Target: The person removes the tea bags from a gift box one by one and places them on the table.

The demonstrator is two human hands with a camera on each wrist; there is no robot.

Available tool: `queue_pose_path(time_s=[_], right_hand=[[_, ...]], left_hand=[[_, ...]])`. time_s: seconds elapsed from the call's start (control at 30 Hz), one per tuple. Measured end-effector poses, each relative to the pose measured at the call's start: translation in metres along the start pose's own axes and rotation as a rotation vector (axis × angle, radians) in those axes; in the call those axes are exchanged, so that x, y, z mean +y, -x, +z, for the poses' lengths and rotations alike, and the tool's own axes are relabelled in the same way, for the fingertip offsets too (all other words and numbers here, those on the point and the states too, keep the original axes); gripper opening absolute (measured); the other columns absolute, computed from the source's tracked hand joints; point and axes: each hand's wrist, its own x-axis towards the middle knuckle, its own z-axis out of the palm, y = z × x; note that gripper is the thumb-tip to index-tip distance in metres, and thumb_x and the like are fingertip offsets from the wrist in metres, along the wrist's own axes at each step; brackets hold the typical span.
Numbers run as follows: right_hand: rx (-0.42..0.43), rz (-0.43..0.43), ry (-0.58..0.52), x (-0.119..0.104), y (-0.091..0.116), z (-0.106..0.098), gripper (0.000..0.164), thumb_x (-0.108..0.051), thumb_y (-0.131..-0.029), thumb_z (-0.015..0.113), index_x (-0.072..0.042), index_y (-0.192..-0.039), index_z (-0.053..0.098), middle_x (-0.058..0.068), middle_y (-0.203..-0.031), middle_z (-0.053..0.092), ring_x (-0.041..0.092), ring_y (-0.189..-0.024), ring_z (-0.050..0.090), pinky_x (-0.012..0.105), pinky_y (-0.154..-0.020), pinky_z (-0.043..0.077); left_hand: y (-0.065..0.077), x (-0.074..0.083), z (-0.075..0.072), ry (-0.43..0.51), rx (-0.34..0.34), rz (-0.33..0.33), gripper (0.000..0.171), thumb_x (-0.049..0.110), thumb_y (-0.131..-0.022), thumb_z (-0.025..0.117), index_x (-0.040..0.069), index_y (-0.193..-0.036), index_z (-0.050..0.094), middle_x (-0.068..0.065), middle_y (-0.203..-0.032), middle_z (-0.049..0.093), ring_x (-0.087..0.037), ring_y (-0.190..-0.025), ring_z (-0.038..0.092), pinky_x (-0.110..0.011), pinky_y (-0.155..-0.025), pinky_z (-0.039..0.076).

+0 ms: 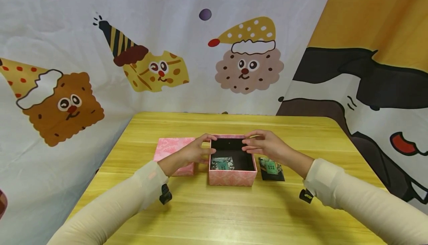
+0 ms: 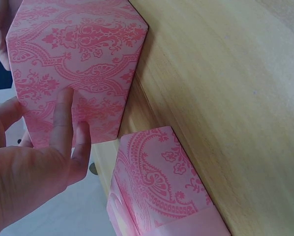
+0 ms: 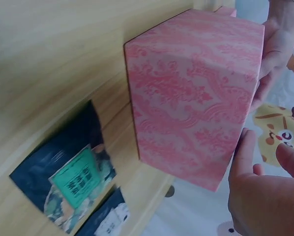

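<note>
An open pink box (image 1: 232,178) is set mid-table (image 1: 214,219) with a packet (image 1: 223,164) held inside; its left wall and rim are met by the loosely spread fingers of the left hand (image 1: 195,150), while the relaxed right hand (image 1: 267,144) is held at the right rim, contact there being unclear and nothing seen clasped. Dark characters are printed on the green label (image 3: 78,178) of the outer packet (image 1: 271,169) right of the box, too blurred to be read, and a farther packet (image 3: 107,216) is partly shown beside it. At left, a patterned piece (image 1: 172,146), box or lid, is placed.
</note>
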Motion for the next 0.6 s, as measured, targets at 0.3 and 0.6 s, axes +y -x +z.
queue_pose_path(time_s=[0.3, 0.6], right_hand=[[-0.044, 0.013, 0.003, 0.0, -0.011, 0.019, 0.049, -0.007, -0.106, 0.057, 0.012, -0.147, 0.039, 0.022, -0.137, 0.058, 0.037, -0.123, 0.064, 0.043, -0.103, 0.053], [-0.065, 0.027, 0.044, 0.003, -0.024, 0.04, 0.048, -0.007, -0.106, 0.057, 0.01, -0.148, 0.04, 0.026, -0.141, 0.056, 0.041, -0.128, 0.06, 0.044, -0.105, 0.052]], left_hand=[[0.0, 0.0, 0.0, 0.025, -0.004, -0.007, 0.045, 0.006, -0.104, 0.06, 0.008, -0.145, 0.042, -0.023, -0.163, 0.018, -0.048, -0.118, 0.058, -0.049, -0.084, 0.061], [0.001, 0.002, 0.001, 0.03, -0.002, -0.022, 0.044, 0.006, -0.105, 0.059, 0.009, -0.145, 0.042, -0.021, -0.163, 0.018, -0.051, -0.128, 0.053, -0.058, -0.092, 0.057]])
